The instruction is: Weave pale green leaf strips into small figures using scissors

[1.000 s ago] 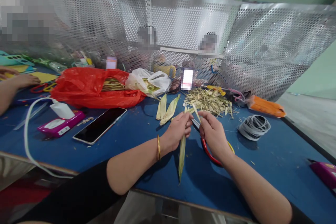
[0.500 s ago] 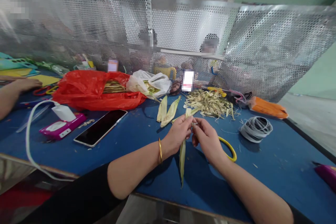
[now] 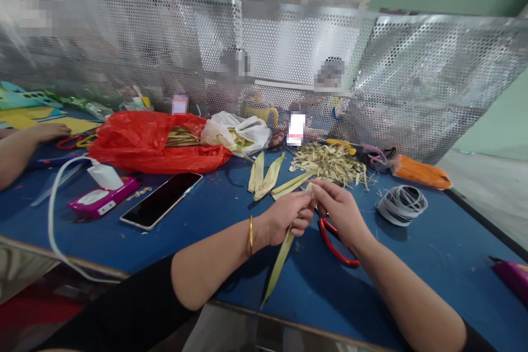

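left hand (image 3: 285, 216), right hand (image 3: 341, 210): each grip clamped on one leaf (image 3: 280, 263), lower tip by near edge of desk (image 3: 445, 253).

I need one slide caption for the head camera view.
Left hand and right hand hold a long leaf above a blue tabletop, near scissors.

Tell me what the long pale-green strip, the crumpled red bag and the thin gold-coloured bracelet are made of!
The long pale-green strip looks like dry leaf, maybe corn husk: dull, with faint lengthwise streaks. The crumpled red bag seems thin, glossy plastic: it creases sharply and shines. The thin gold-coloured bracelet looks like smooth, polished metal: it gleams. I can't tell which metal.
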`<action>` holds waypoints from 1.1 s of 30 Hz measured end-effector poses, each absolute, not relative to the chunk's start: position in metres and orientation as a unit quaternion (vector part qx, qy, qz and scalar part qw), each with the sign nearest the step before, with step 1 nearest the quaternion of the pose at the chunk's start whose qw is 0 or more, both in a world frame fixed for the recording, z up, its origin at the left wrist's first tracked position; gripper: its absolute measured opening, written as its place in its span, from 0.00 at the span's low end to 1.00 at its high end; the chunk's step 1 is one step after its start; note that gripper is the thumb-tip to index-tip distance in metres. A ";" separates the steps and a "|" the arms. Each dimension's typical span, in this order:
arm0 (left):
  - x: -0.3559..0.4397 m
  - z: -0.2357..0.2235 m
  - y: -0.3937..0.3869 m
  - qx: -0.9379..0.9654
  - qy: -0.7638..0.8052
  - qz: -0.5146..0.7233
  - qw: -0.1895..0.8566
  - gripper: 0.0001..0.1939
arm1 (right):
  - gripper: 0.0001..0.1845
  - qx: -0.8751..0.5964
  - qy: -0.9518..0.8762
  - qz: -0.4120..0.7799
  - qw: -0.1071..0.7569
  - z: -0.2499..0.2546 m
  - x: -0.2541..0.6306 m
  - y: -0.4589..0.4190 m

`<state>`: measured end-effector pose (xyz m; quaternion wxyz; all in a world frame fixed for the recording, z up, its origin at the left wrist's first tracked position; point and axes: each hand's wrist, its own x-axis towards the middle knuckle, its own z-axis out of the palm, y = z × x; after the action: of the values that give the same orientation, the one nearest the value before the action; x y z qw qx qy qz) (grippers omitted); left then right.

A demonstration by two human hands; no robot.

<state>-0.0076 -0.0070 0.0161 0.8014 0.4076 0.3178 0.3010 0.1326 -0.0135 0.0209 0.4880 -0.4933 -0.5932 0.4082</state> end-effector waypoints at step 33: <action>-0.012 0.004 0.008 0.458 0.424 0.338 0.705 0.19 | 0.09 -0.474 -0.372 0.006 0.798 0.080 0.211 -0.004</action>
<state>-0.0117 0.0077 0.0035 0.7046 0.4576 0.4239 0.3382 0.2112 -0.0039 0.0798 0.7982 -0.4737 -0.3722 0.0065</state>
